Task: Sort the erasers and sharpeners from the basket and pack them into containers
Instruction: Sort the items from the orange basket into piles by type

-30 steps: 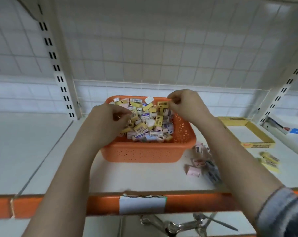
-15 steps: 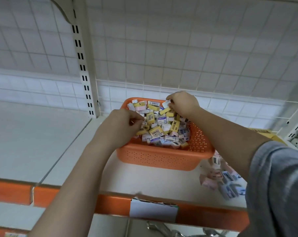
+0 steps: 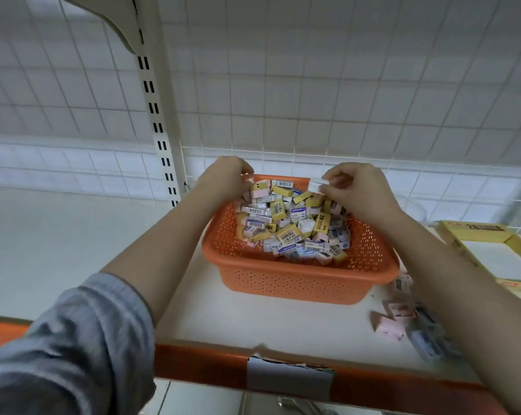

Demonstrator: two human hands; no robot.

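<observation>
your left hand [image 3: 223, 178] has slid from the near pile to the far left corner of the orange basket [image 3: 301, 283], fingers curled into the erasers [image 3: 289, 226]; what it grips is hidden. your right hand [image 3: 353, 190] pinches a white eraser [image 3: 315, 186] at the far rim, above the heap.

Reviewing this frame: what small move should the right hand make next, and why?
Probably lift the white eraser pinched in the right hand clear of the orange basket and carry it right, toward the small items lying loose on the shelf. It is gripped already, above the far rim.
</observation>
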